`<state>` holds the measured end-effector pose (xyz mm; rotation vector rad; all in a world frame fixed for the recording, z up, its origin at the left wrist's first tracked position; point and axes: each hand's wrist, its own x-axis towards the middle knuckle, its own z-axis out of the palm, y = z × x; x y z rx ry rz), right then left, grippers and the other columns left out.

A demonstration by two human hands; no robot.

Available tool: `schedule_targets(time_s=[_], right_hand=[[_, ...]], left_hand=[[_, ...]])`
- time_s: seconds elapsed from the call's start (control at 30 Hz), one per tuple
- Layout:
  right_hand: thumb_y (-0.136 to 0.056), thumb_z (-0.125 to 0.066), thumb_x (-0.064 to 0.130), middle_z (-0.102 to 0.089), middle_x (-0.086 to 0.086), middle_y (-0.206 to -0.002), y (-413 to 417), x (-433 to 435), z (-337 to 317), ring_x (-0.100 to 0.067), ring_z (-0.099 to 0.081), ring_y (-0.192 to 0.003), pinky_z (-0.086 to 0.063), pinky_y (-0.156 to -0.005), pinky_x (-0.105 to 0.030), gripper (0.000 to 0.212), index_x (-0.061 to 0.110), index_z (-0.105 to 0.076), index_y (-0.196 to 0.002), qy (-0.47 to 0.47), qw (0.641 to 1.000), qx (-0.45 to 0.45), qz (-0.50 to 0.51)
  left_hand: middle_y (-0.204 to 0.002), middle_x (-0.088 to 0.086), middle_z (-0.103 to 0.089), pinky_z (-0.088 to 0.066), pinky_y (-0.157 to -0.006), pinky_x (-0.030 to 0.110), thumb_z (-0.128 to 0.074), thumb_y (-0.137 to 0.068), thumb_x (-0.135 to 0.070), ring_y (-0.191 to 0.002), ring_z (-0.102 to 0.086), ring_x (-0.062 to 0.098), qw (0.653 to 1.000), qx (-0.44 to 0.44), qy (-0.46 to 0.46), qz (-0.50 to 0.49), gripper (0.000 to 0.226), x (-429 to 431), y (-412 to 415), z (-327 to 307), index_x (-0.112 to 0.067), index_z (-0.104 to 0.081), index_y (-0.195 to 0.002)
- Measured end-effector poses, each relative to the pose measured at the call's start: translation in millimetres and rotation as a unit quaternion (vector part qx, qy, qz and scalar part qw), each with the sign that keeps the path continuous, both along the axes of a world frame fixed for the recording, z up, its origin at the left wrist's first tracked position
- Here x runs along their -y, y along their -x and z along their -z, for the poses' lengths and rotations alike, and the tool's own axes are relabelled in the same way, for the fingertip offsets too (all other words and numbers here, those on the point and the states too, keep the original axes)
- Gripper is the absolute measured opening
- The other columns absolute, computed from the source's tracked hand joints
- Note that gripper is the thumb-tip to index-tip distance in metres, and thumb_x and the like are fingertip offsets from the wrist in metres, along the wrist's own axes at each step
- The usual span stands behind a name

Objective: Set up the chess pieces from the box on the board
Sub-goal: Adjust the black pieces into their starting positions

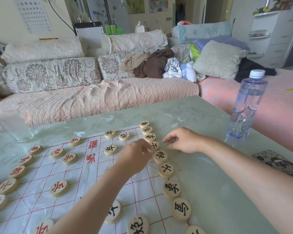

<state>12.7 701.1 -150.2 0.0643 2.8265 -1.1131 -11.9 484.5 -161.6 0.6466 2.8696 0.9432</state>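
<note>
One black disc [155,146] sits pinched in the left hand [135,156], likely for straightening; right hand [183,141] hovers loosely curled, empty

A long sofa [91,100] under a pinkish quilted cover runs behind the table [201,115], which has a pale green floral covering. Flower-patterned bolster cushions [51,73] line the sofa's back, and a heap of brown and white clothes [152,65] lies on it toward the right. An eye chart [33,16] hangs on the cream wall at left. Farther back stands a refrigerator [108,12] dotted with magnets, and a white drawer unit [277,39] stands at right. Soft daylight fills the room.
</note>
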Motion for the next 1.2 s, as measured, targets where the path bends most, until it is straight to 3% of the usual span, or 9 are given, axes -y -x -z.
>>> schedule_targets(time_s=[0.07,0.23,0.37,0.43,0.57,0.77,0.9,1.03,1.2], right_hand=[[-0.09,-0.07,0.013,-0.068,0.006,-0.095,-8,2,1,-0.001,-0.06,-0.07,-0.047,-0.065,-0.013,0.03,0.02,-0.07,-0.118,0.009,1.0,0.017,0.009],[-0.089,-0.072,0.017,-0.069,0.003,-0.106,-26,17,6,-0.007,-0.062,-0.094,-0.041,-0.071,-0.009,0.036,0.019,-0.068,-0.125,0.009,0.999,0.014,0.035],[-0.087,-0.075,0.019,-0.072,0.0,-0.107,-31,25,7,-0.015,-0.067,-0.101,-0.048,-0.085,-0.02,0.031,0.021,-0.072,-0.117,0.017,0.999,0.002,0.046],[-0.086,-0.076,0.017,-0.074,0.002,-0.101,-31,26,7,-0.015,-0.068,-0.097,-0.048,-0.085,-0.021,0.024,0.024,-0.075,-0.109,0.008,0.999,-0.001,0.039],[-0.082,-0.08,0.021,-0.066,0.011,-0.084,-33,26,6,-0.003,-0.057,-0.072,-0.04,-0.062,-0.009,0.026,0.024,-0.072,-0.107,0.007,0.999,-0.012,0.051],[-0.075,-0.085,0.029,-0.067,0.008,-0.086,-34,26,7,-0.011,-0.058,-0.077,-0.043,-0.065,-0.021,0.026,0.031,-0.065,-0.091,0.007,0.998,-0.031,0.056],[-0.086,-0.075,0.025,-0.066,0.009,-0.09,-35,29,-4,-0.002,-0.057,-0.066,-0.041,-0.058,-0.009,0.018,0.026,-0.07,-0.103,0.035,0.993,-0.09,0.065],[-0.092,-0.068,0.016,-0.073,0.008,-0.086,-41,43,-22,-0.012,-0.06,-0.054,-0.049,-0.061,-0.02,0.013,0.027,-0.071,-0.098,0.11,0.987,-0.106,0.057],[-0.093,-0.068,0.015,-0.071,0.0,-0.08,-59,57,-33,-0.016,-0.052,-0.053,-0.034,-0.039,-0.011,0.012,0.015,-0.074,-0.103,0.21,0.968,-0.084,0.105]], left_hand=[[-0.101,-0.007,-0.065,-0.05,-0.072,0.026,-0.058,-0.088,-0.025,-0.083,-0.059,0.015,0.999,0.023,0.019,-0.011,0.019,-1,-8,1,-0.027,-0.064,-0.106],[-0.111,0.002,-0.062,-0.054,-0.081,0.033,-0.047,-0.092,-0.024,-0.097,-0.06,0.023,0.995,0.038,0.087,-0.027,0.028,-2,-23,-4,-0.02,-0.067,-0.11],[-0.111,0.007,-0.059,-0.055,-0.082,0.036,-0.043,-0.094,-0.018,-0.1,-0.059,0.027,0.988,0.051,0.144,-0.011,0.027,-7,-27,-7,-0.02,-0.068,-0.105],[-0.104,0.009,-0.064,-0.051,-0.078,0.033,-0.047,-0.096,-0.026,-0.098,-0.062,0.029,0.992,0.066,0.108,-0.013,0.025,-10,-29,-10,-0.016,-0.068,-0.103],[-0.1,0.002,-0.069,-0.048,-0.066,0.027,-0.057,-0.092,-0.032,-0.083,-0.062,0.021,0.994,0.094,-0.035,-0.049,0.023,-14,-30,-12,-0.02,-0.067,-0.108],[-0.082,-0.006,-0.07,-0.04,-0.049,0.021,-0.065,-0.084,-0.035,-0.068,-0.063,0.013,0.986,0.097,-0.118,-0.072,0.013,-19,-30,-12,-0.027,-0.065,-0.094],[-0.086,-0.007,-0.07,-0.043,-0.054,0.021,-0.059,-0.088,-0.029,-0.069,-0.063,0.012,0.987,0.053,-0.14,-0.065,0.016,-14,-26,-20,-0.029,-0.068,-0.102],[-0.088,-0.002,-0.074,-0.051,-0.061,0.028,-0.062,-0.089,-0.023,-0.073,-0.068,0.017,0.965,0.09,-0.244,-0.029,0.018,-7,-26,-34,-0.026,-0.073,-0.103],[-0.09,0.004,-0.075,-0.055,-0.066,0.028,-0.064,-0.09,-0.026,-0.077,-0.073,0.018,0.932,0.172,-0.317,-0.045,0.017,4,-34,-46,-0.019,-0.067,-0.105]])
